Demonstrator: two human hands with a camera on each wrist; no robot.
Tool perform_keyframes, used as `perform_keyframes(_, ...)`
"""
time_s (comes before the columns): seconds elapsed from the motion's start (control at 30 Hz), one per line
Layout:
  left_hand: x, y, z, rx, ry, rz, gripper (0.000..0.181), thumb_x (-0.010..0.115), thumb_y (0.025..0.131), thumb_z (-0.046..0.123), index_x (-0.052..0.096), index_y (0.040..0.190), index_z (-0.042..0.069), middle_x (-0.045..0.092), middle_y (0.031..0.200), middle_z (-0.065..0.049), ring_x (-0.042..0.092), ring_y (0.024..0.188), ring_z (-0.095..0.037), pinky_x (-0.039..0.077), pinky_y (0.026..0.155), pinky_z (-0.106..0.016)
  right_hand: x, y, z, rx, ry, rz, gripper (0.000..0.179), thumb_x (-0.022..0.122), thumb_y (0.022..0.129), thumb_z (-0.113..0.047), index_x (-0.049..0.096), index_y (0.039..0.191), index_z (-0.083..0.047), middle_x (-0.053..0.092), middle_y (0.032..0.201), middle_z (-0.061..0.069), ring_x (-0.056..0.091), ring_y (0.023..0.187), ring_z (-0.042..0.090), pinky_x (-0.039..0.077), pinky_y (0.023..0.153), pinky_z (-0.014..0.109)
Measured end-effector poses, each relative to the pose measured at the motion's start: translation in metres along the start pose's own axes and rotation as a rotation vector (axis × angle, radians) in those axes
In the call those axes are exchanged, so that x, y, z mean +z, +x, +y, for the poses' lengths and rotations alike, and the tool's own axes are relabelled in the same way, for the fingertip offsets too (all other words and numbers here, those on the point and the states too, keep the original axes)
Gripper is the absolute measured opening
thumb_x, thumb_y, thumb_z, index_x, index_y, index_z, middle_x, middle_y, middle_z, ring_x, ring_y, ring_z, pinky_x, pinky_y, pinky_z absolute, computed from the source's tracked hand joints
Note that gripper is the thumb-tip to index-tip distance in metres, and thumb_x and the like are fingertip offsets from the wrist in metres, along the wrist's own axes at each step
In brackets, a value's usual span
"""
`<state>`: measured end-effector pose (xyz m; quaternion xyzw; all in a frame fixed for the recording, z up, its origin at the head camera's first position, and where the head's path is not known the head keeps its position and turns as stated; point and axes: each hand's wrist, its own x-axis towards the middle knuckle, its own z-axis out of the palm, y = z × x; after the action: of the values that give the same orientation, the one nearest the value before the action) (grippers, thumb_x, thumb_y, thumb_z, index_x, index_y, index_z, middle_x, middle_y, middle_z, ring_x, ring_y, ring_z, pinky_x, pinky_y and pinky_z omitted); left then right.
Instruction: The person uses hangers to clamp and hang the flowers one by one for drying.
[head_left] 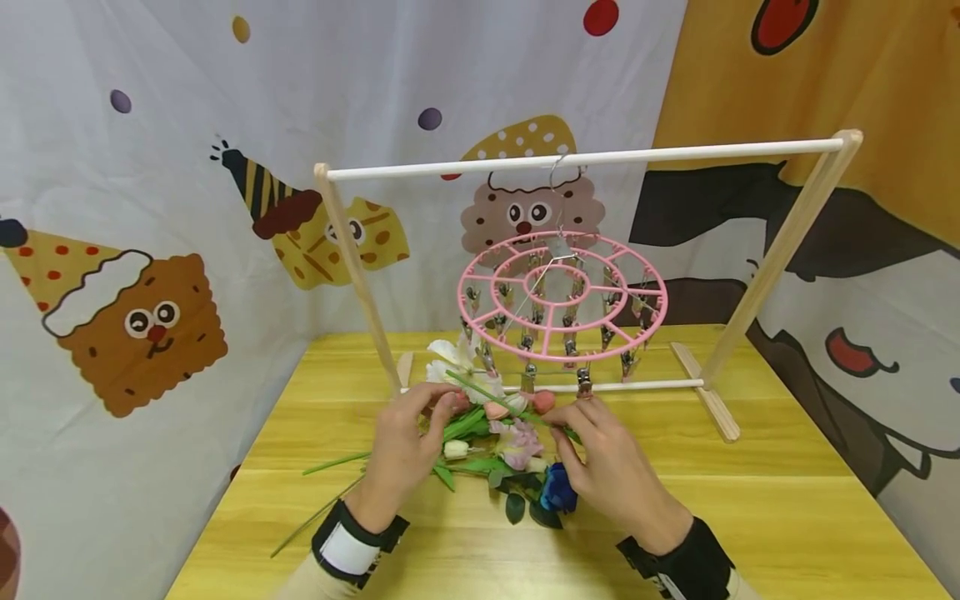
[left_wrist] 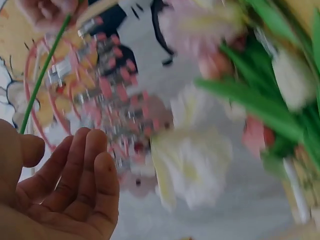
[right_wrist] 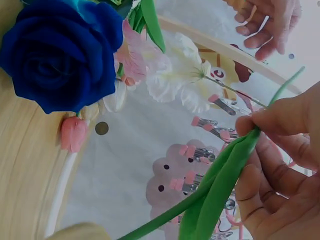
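My right hand (head_left: 611,458) pinches a green flower stem (right_wrist: 165,217) between thumb and fingers, where a long leaf (right_wrist: 215,192) joins it. The stem's thin end slants up toward my left hand (head_left: 408,442). The left hand's fingers (left_wrist: 105,175) are loosely bent beside that end, apart from it in the right wrist view. The flower head of this stem cannot be made out. Between the hands lies a pile of flowers: a white bloom (head_left: 453,358), a pink-lilac bloom (head_left: 517,444), a white tulip (head_left: 456,449), a pink tulip (right_wrist: 73,134) and a blue rose (head_left: 557,487).
Behind the flowers stands a wooden rack with a white top bar (head_left: 450,168) and a lower bar (head_left: 645,385). From it hangs a pink round clip hanger (head_left: 562,354) with several metal clips. Loose stems (head_left: 315,517) reach left across the wooden table (head_left: 750,517).
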<state>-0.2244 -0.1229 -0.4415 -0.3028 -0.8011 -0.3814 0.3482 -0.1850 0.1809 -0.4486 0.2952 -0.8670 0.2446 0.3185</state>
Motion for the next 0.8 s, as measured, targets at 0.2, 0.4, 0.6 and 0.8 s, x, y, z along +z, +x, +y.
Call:
perform_keyframes(0.2, 0.026, 0.006, 0.025, -0.010, -0.060, -0.111, 0.019, 0.078, 0.111, 0.005, 0.084, 0.129, 0.003, 0.089, 0.113, -0.009, 0.086, 0.093, -0.018, 0.071, 0.080, -0.033, -0.008, 0.003, -0.001, -0.032, 0.031, 0.071, 0.028, 0.091, 0.095, 0.004, 0.078, 0.114, -0.012, 0.076, 0.108, 0.001, 0.068, 0.094, 0.015, 0.058, 0.078, 0.024)
perform_keyframes(0.4, 0.044, 0.018, 0.041, -0.024, -0.115, -0.205, 0.026, 0.074, 0.116, 0.012, 0.082, 0.138, 0.002, 0.090, 0.116, -0.010, 0.089, 0.098, -0.018, 0.073, 0.088, -0.036, -0.013, 0.005, -0.003, -0.051, 0.110, 0.112, 0.020, 0.070, 0.120, -0.026, 0.078, 0.118, -0.008, 0.077, 0.107, 0.001, 0.067, 0.092, 0.011, 0.058, 0.078, 0.021)
perform_keyframes(0.6, 0.052, 0.024, 0.046, -0.056, -0.186, -0.210, 0.036, 0.072, 0.117, 0.012, 0.074, 0.150, -0.004, 0.089, 0.126, -0.016, 0.090, 0.108, -0.022, 0.073, 0.091, -0.034, -0.019, 0.010, -0.007, -0.041, 0.165, 0.157, 0.039, 0.057, 0.123, -0.040, 0.078, 0.124, -0.006, 0.077, 0.107, 0.002, 0.064, 0.090, 0.010, 0.051, 0.079, 0.012)
perform_keyframes(0.8, 0.052, 0.024, 0.048, -0.117, -0.164, -0.182, 0.042, 0.070, 0.119, 0.016, 0.070, 0.155, -0.006, 0.087, 0.131, -0.019, 0.089, 0.110, -0.025, 0.073, 0.090, -0.034, -0.021, 0.018, -0.010, -0.079, 0.184, 0.266, 0.038, 0.059, 0.123, -0.035, 0.077, 0.122, -0.001, 0.079, 0.107, 0.009, 0.068, 0.087, 0.015, 0.057, 0.082, 0.017)
